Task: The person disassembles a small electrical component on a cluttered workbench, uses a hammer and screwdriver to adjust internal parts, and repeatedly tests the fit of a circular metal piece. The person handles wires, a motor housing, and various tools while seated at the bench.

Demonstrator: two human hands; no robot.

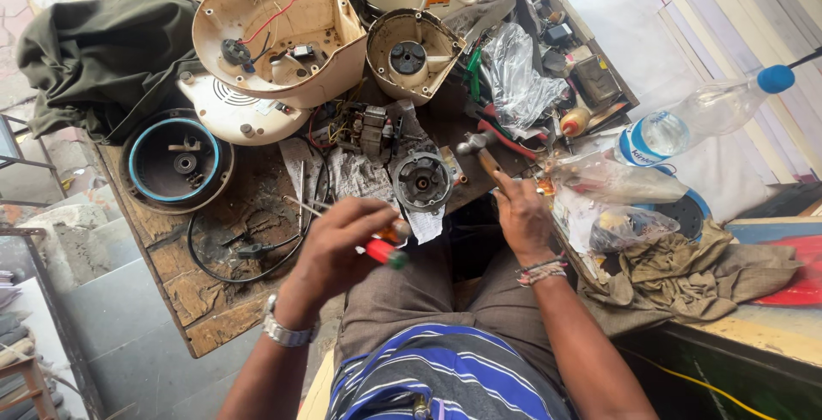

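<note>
Steel motor and red-handled screwdriver at a cluttered repair bench

Cream plastic shells lie farthest left of the motor (pixel 422 181): the big housing (pixel 272 35) sits open-side up with a red wire and small fittings inside, and the smaller cup-shaped housing (pixel 411 52) just behind the motor holds a dark round hub. Left of the motor, the left hand (pixel 338 244) is curled tight round the screwdriver (pixel 377 244), its thin shaft slanting up-left; that handle looks light and easy to grip. On the bench edge, the motor itself looks heavy, stiff and greasy, best taken by its outer rim. Right of it, the right hand (pixel 521 214) rests fingers loose, one pointing at the hammer (pixel 479 150), gripping nothing. Further right lies a clear bottle (pixel 702 112), nearly empty.
</note>
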